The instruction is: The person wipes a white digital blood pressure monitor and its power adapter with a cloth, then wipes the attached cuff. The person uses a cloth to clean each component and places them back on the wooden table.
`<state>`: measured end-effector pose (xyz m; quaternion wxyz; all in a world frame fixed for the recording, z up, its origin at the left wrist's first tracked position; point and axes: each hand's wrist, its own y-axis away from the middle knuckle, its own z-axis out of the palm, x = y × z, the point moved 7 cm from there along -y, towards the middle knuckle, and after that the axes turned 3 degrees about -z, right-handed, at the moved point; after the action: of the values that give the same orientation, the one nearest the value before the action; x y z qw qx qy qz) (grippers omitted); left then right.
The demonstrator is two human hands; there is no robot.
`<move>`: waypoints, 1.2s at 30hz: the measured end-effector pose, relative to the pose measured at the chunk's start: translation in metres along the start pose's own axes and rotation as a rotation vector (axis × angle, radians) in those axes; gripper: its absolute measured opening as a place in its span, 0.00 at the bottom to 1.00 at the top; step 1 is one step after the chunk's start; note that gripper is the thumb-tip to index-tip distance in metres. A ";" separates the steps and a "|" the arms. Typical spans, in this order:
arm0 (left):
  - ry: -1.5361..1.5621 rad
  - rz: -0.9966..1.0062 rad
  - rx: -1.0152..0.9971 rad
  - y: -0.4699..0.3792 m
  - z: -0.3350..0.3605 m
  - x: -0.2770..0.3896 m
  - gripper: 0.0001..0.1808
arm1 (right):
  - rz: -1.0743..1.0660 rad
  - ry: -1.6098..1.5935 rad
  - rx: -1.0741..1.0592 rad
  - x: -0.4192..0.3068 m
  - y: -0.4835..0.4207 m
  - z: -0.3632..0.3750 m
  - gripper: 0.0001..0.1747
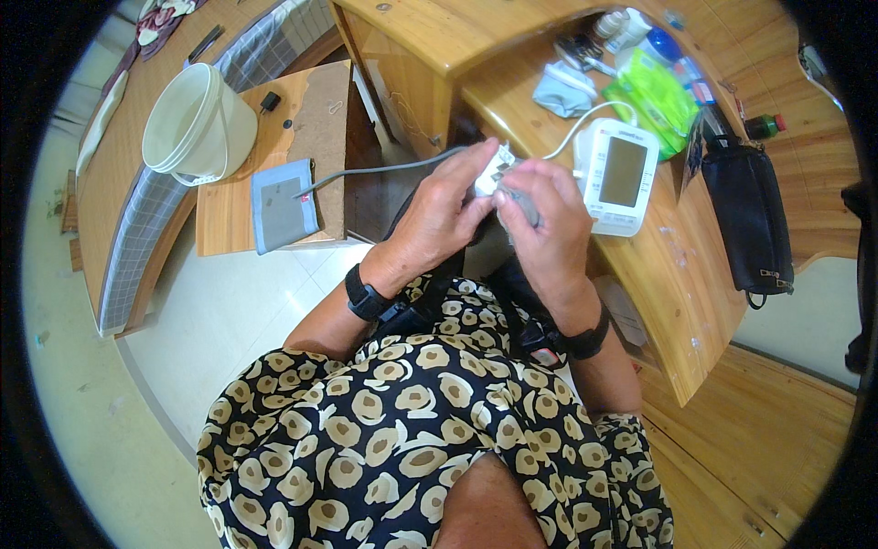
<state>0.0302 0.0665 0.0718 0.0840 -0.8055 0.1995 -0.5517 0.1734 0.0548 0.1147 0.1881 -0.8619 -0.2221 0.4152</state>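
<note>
My left hand (439, 199) grips a small white block (488, 175), which looks like a plug adapter with metal parts. From the other side, my right hand (552, 219) pinches the block with thumb and fingertips. Something greyish and blurred (527, 206) shows under my right fingers; I cannot tell what it is. Just right of my hands, a white blood pressure monitor (621, 178) lies on the desk, its screen dark. A white cable (573, 134) curves from its back toward my right hand. A grey tube (384, 170) runs from the folded grey cuff (282, 206) and disappears behind my left hand.
The wooden desk (675, 274) holds a green tissue pack (651, 103), a light blue pouch (564, 89), several bottles and a black bag (748, 219). At left, a wooden cabinet (226, 219) bears a white bucket (199, 123) and a black adapter (270, 102).
</note>
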 end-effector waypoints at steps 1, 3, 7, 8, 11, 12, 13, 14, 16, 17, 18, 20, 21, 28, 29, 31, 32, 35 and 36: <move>-0.011 -0.009 0.009 -0.001 -0.001 0.000 0.34 | -0.007 -0.024 -0.007 0.000 0.000 -0.001 0.14; -0.043 -0.023 0.015 -0.001 -0.001 0.000 0.34 | -0.022 -0.047 0.001 -0.002 0.001 -0.001 0.15; -0.114 0.002 0.048 -0.001 -0.003 0.008 0.35 | -0.051 0.006 0.053 -0.005 0.002 -0.002 0.17; -0.125 0.007 0.056 -0.001 -0.003 0.009 0.35 | -0.053 0.030 0.057 -0.005 0.002 -0.002 0.17; -0.154 -0.014 0.075 0.000 -0.005 0.011 0.35 | -0.160 0.088 0.040 -0.013 0.004 0.000 0.18; -0.163 -0.026 0.081 0.000 -0.006 0.010 0.36 | -0.169 0.100 0.029 -0.013 0.005 0.000 0.18; -0.159 -0.029 0.084 0.001 -0.006 0.009 0.36 | -0.181 0.106 0.024 -0.013 0.006 0.000 0.18; -0.154 -0.032 0.087 0.001 -0.006 0.008 0.36 | -0.184 0.110 0.013 -0.012 0.007 0.000 0.18; -0.142 -0.047 0.093 0.002 -0.005 0.005 0.36 | -0.193 0.117 -0.007 -0.010 0.007 0.001 0.17; -0.134 -0.060 0.095 0.002 -0.006 0.002 0.36 | -0.188 0.122 -0.025 -0.009 0.007 0.001 0.16; -0.126 -0.072 0.096 0.002 -0.006 0.000 0.36 | -0.162 0.116 -0.032 -0.006 0.006 0.000 0.16; -0.008 -0.112 0.096 0.002 -0.005 -0.006 0.36 | -0.117 0.101 -0.041 -0.002 0.004 -0.003 0.14; 0.045 -0.146 0.087 0.001 -0.004 -0.010 0.36 | -0.050 0.083 -0.022 0.003 0.003 -0.006 0.13; 0.175 -0.067 0.072 0.001 -0.001 -0.003 0.36 | 0.078 -0.124 0.074 0.009 -0.001 -0.011 0.11; 0.159 -0.049 0.077 0.001 -0.001 -0.001 0.36 | 0.053 -0.127 0.068 0.006 -0.002 -0.008 0.12; 0.110 -0.011 0.086 0.001 -0.003 0.001 0.37 | 0.013 -0.115 0.048 0.003 -0.001 -0.004 0.13; 0.077 0.010 0.089 0.001 -0.004 0.001 0.37 | -0.003 -0.100 0.034 0.003 -0.001 -0.003 0.13; 0.052 0.030 0.097 0.001 -0.005 0.001 0.37 | -0.016 -0.038 -0.050 0.004 0.000 -0.004 0.13; 0.057 0.032 0.100 0.001 -0.004 0.000 0.37 | -0.016 -0.015 -0.080 0.004 0.001 -0.005 0.13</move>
<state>0.0259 0.0658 0.0734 0.1272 -0.7810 0.1870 -0.5821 0.1799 0.0560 0.1145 0.1553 -0.8638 -0.2469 0.4108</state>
